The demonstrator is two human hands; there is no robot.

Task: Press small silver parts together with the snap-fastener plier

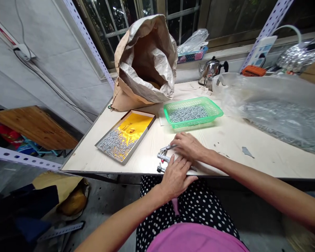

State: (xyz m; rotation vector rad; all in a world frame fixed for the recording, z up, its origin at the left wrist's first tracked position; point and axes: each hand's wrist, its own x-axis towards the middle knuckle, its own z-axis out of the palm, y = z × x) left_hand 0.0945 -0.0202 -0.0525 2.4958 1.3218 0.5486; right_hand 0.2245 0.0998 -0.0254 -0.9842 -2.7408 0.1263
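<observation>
Both hands meet over a metal hand tool at the lower center of the frame, close to the near edge of the tabletop (220, 138). The left hand (176, 176) comes up from the bottom left on a slanting forearm, its back turned upward, fingers stretched side by side across the tool (166, 155), thumb standing away toward the right. The right hand (187, 144) reaches in from the right edge on a long, nearly straight forearm, its back also upward, wrist slightly raised and fingers bent, the tips at the tool's upper arm. What either hand grips underneath is hidden, so I cannot tell whether they pinch the tool or only rest on it.

Left of the hands lies a shallow tray (145, 122) with small metal pins (114, 145) in its nearer part. Just above them, at center, stands a green basket (214, 117) holding similar pieces.
</observation>
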